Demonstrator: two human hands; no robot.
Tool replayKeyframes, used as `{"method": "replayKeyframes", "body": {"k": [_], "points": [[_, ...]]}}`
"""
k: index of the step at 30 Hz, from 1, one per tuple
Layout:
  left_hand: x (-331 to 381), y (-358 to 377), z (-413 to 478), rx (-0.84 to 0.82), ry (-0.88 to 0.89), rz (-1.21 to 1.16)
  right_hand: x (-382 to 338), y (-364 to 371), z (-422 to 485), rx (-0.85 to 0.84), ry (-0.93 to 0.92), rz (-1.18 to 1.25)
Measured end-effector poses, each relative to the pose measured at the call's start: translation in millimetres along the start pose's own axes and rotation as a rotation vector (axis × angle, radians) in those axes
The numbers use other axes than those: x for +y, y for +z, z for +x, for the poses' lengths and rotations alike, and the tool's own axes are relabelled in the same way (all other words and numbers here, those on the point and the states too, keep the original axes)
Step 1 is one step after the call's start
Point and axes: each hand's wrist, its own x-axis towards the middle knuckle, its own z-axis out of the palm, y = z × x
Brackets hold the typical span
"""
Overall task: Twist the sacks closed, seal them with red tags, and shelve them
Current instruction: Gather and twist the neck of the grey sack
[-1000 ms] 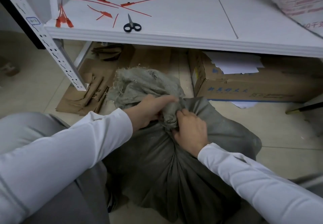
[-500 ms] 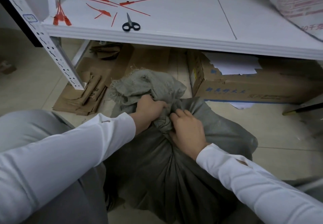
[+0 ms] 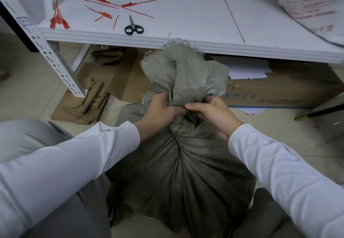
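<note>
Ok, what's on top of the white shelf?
Loose red tags, a tag bundle, black scissors and a white printed sack, cut off by the frame. The grey sack hides part of the shelf edge.

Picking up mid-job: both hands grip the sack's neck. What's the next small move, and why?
Probably pin the neck with the left hand and reach the right hand to a red tag on the shelf: the sack looks twisted shut, yet untagged.
</note>
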Motion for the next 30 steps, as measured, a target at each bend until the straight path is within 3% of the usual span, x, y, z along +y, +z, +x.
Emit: {"method": "replayKeyframes", "body": {"k": [7,11,17,20,22,25,30], "points": [[2.0,-10.4,5.7,-0.291,0.098,0.168,-3.2,0.2,-6.2,-0.067,0.067,0.138],[3.3,-10.9,8.8,-0.342,0.076,0.165,-2.1,-2.1,-8.7,0.047,0.047,0.157],[10.1,-4.1,8.8,-0.202,0.030,0.252,0.9,5.7,-1.2,0.214,0.007,0.126],[12.0,-1.4,3.1,0.005,0.041,0.431,2.0,10.0,1.0,0.300,-0.026,0.117],[11.4,0.8,-4.6,0.146,0.139,0.522,3.6,15.0,5.1,0.382,-0.044,0.050],[9.3,9.2,-19.4,0.114,0.289,0.607,3.6,22.7,10.0,0.459,-0.100,-0.106],[1.3,11.8,-21.4,0.119,0.276,0.887,1.6,34.7,8.6,0.478,-0.250,-0.384]]}}
